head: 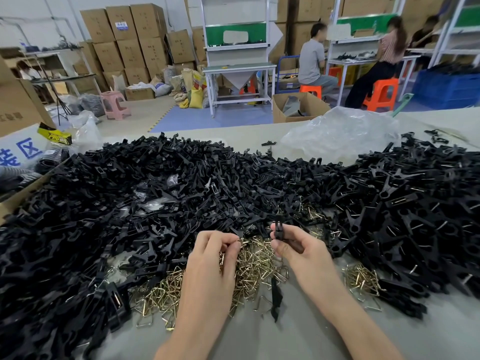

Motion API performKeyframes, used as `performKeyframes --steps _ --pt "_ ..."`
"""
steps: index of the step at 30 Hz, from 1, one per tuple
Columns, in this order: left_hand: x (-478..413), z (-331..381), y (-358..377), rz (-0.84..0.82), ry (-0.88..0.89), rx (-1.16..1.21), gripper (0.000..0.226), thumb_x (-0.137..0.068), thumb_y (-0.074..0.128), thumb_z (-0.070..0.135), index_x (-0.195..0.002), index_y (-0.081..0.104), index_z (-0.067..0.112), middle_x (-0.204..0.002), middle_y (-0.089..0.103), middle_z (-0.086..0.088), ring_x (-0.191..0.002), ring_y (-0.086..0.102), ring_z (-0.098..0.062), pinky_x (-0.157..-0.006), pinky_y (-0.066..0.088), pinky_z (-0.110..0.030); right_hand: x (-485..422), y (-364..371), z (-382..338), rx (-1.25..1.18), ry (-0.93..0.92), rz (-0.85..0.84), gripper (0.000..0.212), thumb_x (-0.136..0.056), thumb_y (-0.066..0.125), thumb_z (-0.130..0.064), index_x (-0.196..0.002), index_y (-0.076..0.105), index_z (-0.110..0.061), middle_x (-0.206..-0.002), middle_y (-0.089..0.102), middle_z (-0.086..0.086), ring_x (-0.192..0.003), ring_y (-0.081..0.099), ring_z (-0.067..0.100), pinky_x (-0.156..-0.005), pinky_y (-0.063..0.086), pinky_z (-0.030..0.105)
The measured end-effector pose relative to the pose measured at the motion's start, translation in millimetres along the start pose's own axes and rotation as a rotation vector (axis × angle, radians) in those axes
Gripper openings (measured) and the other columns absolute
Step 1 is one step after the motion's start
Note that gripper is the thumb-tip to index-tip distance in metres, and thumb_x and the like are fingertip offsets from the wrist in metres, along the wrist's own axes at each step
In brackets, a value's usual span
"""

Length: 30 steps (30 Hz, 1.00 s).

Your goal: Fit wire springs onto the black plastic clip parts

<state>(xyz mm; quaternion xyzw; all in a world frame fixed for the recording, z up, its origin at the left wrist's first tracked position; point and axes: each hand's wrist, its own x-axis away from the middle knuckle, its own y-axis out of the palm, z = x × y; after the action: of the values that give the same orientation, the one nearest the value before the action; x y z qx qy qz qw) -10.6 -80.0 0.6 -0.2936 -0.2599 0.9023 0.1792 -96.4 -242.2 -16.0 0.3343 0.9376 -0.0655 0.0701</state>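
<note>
My left hand (217,252) pinches a brass-coloured wire spring (241,240) between thumb and fingertips, just above a heap of loose wire springs (255,266). My right hand (293,246) grips a black plastic clip part (278,227) held upright, its top sticking out above my fingers. The two hands are a short gap apart, the spring to the left of the clip. A huge pile of black clip parts (155,198) covers the table to the left and behind. A second pile on the right (415,216) shows clips with wire on them.
One loose black clip part (275,300) lies on the grey table (285,339) between my forearms. A smaller spring heap (362,280) sits at right. Crumpled clear plastic bag (342,133) lies behind. A cardboard box edge (15,201) borders the left. People sit at benches far behind.
</note>
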Motion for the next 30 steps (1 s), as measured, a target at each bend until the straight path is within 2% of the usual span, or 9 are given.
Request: performKeyframes --steps 5,9,11,13,16,20,22,25,30 --pt "-1 -4 1 -0.062 0.005 -0.024 0.029 -0.099 0.041 0.045 -0.113 0.066 0.040 -0.107 0.052 0.030 -0.099 0.058 -0.003 -0.082 0.049 -0.025 1 0 1 0.037 -0.019 -0.003 0.032 -0.093 0.072 -0.011 -0.104 0.069 -0.041 -0.100 0.074 -0.024 -0.095 0.069 -0.003 -0.083 0.051 0.012" --pt "-1 -2 -1 -0.069 0.029 -0.055 0.050 -0.095 0.025 0.053 -0.121 0.065 0.038 -0.108 0.049 0.031 -0.095 0.056 -0.004 -0.076 0.048 -0.026 1 0 2 0.060 -0.033 -0.014 0.035 -0.093 0.072 -0.013 -0.106 0.068 -0.045 -0.103 0.073 -0.026 -0.100 0.068 -0.005 -0.085 0.052 0.014" --pt "-2 0 -2 -0.047 0.039 -0.066 0.046 -0.097 0.028 0.051 -0.121 0.065 0.038 -0.106 0.050 0.030 -0.092 0.057 -0.005 -0.074 0.045 -0.022 2 1 4 0.078 -0.035 -0.010 0.036 -0.092 0.073 -0.013 -0.108 0.069 -0.045 -0.104 0.074 -0.025 -0.101 0.068 -0.003 -0.090 0.054 0.022" --pt "-2 2 -3 -0.005 0.023 -0.022 0.032 -0.097 0.038 0.048 -0.113 0.064 0.042 -0.104 0.055 0.029 -0.092 0.059 -0.003 -0.075 0.044 -0.015 2 2 4 0.096 -0.038 -0.007 0.042 -0.091 0.073 -0.010 -0.109 0.071 -0.048 -0.106 0.074 -0.022 -0.101 0.069 0.000 -0.091 0.057 0.031" --pt "-3 8 -3 0.054 -0.124 0.230 0.009 -0.095 0.061 0.034 -0.093 0.067 0.040 -0.094 0.068 0.024 -0.087 0.064 0.003 -0.074 0.045 -0.007 6 5 4 0.178 -0.104 -0.039 0.056 -0.092 0.071 -0.008 -0.114 0.064 -0.060 -0.112 0.069 -0.020 -0.104 0.068 0.002 -0.091 0.055 0.030" --pt "-3 12 -5 -0.003 -0.234 0.435 0.009 -0.089 0.069 0.032 -0.083 0.072 0.026 -0.080 0.071 0.005 -0.072 0.063 -0.011 -0.064 0.049 -0.016 8 6 1 0.236 -0.152 -0.085 0.047 -0.093 0.070 -0.008 -0.121 0.067 -0.046 -0.114 0.065 -0.018 -0.105 0.067 0.006 -0.095 0.054 0.034" --pt "-4 13 -7 -0.051 -0.243 0.487 0.011 -0.089 0.070 0.031 -0.081 0.072 0.023 -0.077 0.071 0.002 -0.068 0.061 -0.012 -0.063 0.049 -0.019 9 6 -1 0.261 -0.168 -0.093 0.044 -0.094 0.070 -0.008 -0.121 0.068 -0.043 -0.113 0.064 -0.019 -0.105 0.067 0.005 -0.094 0.054 0.032" --pt "-5 14 -10 -0.107 -0.238 0.477 0.008 -0.089 0.070 0.030 -0.081 0.071 0.030 -0.069 0.067 0.007 -0.062 0.054 -0.003 -0.060 0.044 -0.014 10 5 -4 0.321 -0.206 -0.078 0.045 -0.094 0.070 -0.010 -0.121 0.068 -0.046 -0.113 0.063 -0.022 -0.105 0.064 0.002 -0.090 0.050 0.020" --pt "-4 14 -8 -0.144 -0.230 0.429 0.010 -0.088 0.069 0.030 -0.079 0.067 0.036 -0.064 0.062 0.011 -0.059 0.050 -0.002 -0.057 0.040 -0.013 12 7 -5 0.436 -0.295 -0.059 0.047 -0.091 0.073 -0.007 -0.121 0.070 -0.042 -0.114 0.059 -0.026 -0.105 0.061 -0.003 -0.087 0.041 0.006"
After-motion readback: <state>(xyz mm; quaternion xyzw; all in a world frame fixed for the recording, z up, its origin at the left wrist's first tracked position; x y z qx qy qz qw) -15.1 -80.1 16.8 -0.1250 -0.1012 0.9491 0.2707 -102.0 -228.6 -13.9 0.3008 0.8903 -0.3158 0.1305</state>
